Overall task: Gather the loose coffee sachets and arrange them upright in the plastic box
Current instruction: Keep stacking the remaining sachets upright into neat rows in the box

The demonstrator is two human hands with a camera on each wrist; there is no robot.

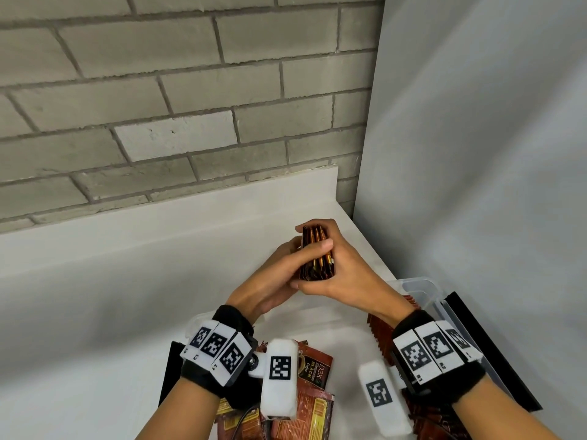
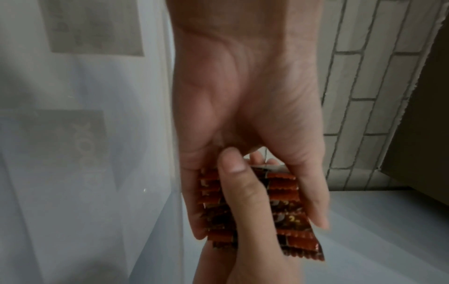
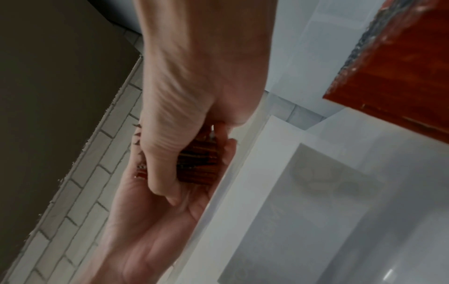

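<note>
Several coffee sachets, pressed into one stack [image 1: 317, 255], stood on edge between both hands above the white counter [image 1: 127, 265]; their crimped red-brown ends [image 2: 283, 184] lined up in rows in the left wrist view; the left hand [image 1: 270, 277] cupped the stack from the left, fingers curled round it; the right hand [image 1: 336, 268] clasped it from the right, thumb [image 2: 237, 182] laid across the sachet ends and fingers hooked over the far side; nearer the person than the grip, loose sachets [image 1: 314, 366] lay flat in a heap on the counter; to the right of the grip and nearer, the clear plastic box [image 1: 422, 287] held a row of sachets [image 1: 379, 335] standing upright; beyond the grip ran a grey brick wall [image 1: 190, 90]; to its right stood a plain white panel [image 1: 476, 154].
</note>
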